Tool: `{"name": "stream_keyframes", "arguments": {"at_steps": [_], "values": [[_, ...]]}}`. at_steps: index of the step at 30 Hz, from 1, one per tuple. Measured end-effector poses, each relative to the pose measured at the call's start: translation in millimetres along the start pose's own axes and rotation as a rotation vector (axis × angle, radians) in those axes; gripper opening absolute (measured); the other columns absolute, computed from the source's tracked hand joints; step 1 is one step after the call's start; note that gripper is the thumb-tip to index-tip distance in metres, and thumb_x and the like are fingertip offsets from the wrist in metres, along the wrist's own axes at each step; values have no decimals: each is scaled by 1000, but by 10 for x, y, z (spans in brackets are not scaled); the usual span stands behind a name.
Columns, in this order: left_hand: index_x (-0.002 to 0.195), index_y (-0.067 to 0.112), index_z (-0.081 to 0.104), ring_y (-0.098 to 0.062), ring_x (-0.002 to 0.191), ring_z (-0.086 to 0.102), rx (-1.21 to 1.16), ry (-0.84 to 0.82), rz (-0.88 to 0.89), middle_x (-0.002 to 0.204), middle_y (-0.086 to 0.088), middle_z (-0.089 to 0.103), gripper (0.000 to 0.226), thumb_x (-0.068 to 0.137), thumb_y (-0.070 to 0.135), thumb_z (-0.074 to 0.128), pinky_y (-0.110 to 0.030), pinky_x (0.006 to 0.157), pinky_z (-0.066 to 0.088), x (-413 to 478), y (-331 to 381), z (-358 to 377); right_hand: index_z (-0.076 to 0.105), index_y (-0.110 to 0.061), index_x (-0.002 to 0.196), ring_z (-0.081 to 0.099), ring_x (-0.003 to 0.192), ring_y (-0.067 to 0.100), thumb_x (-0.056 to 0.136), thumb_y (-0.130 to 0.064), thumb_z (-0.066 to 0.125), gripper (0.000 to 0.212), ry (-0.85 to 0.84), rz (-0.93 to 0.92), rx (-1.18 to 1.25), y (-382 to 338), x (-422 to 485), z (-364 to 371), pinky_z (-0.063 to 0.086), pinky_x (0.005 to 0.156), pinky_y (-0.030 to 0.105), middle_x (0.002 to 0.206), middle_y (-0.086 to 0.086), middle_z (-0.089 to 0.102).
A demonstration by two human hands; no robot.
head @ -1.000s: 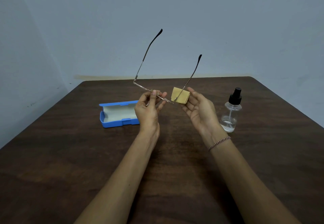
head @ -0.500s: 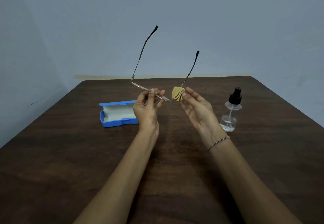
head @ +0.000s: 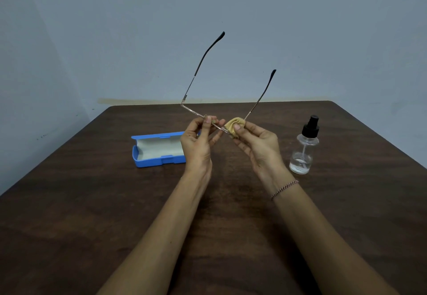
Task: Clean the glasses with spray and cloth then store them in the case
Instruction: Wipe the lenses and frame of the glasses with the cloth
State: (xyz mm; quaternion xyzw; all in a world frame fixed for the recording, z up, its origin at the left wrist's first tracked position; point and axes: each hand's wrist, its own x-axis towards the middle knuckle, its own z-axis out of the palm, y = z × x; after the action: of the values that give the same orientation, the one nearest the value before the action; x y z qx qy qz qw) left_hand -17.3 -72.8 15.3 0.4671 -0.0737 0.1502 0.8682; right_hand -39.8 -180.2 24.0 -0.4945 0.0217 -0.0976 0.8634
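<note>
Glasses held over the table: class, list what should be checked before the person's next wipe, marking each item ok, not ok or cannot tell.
1. Left hand pinches the glasses by the frame: ok.
2. Right hand pinches the cloth on the frame's right end: ok.
3. Both temple arms unfolded, pointing up and away from the hands: ok.
4. Case lies open on the table: ok.
5. Spray bottle stands upright, apart from the hands: ok.
6. Lenses sprayed or clean: cannot tell.
</note>
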Motion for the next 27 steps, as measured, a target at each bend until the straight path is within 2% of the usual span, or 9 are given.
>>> {"name": "stream_keyframes", "arguments": {"at_steps": [2, 5, 7, 10, 13, 20, 27], "values": [[90, 6, 61, -14, 78, 71, 18, -3, -5, 87, -7, 66, 8, 93, 9, 54, -28, 71, 59, 5, 8, 1, 67, -6, 95, 68, 75, 8, 80, 3, 66, 17, 39, -48, 46, -55, 21, -27, 56, 73, 20, 75, -2, 72], [89, 6, 60, -16, 79, 71, 40, -9, -7, 87, -6, 66, 7, 92, 10, 55, -28, 70, 59, 7, 12, 4, 63, -6, 103, 69, 76, 9, 79, 5, 66, 26, 104, -119, 156, -155, 66, -88, 56, 74, 22, 79, 0, 72], [91, 5, 60, -17, 81, 71, 45, -19, -2, 88, -7, 66, 7, 92, 10, 55, -29, 71, 59, 6, 12, 3, 59, -6, 106, 69, 75, 10, 80, 6, 65, 30, 89, -110, 190, -142, 69, -87, 57, 73, 22, 77, 1, 73], [93, 4, 60, -14, 80, 71, 49, -15, 7, 89, -8, 66, 9, 93, 11, 54, -31, 73, 59, 5, 22, -5, 58, -6, 99, 70, 72, 11, 79, 8, 65, 25, 22, -54, 153, -8, 58, -27, 57, 70, 22, 75, 3, 73], [90, 6, 61, -12, 79, 70, 53, -4, 16, 88, -7, 67, 10, 93, 11, 53, -30, 73, 59, 15, 49, -17, 61, -5, 94, 69, 74, 13, 77, 7, 67, 21, -9, -13, 122, 62, 34, 0, 57, 74, 23, 83, 8, 71], [86, 9, 58, -16, 81, 71, 74, -47, -3, 83, -5, 65, 9, 94, 12, 53, -36, 76, 57, 12, 56, -10, 66, -10, 93, 68, 73, 6, 77, 3, 70, 20, 96, -120, 141, -75, 52, -72, 55, 69, 18, 75, -4, 73], [87, 10, 58, -13, 82, 70, 50, -38, -23, 88, -7, 63, 9, 94, 11, 52, -30, 65, 58, 18, 84, -50, 67, -3, 96, 69, 82, 17, 78, 3, 68, 19, -4, -18, 4, 146, 46, -19, 58, 74, 24, 86, 7, 71]]}}
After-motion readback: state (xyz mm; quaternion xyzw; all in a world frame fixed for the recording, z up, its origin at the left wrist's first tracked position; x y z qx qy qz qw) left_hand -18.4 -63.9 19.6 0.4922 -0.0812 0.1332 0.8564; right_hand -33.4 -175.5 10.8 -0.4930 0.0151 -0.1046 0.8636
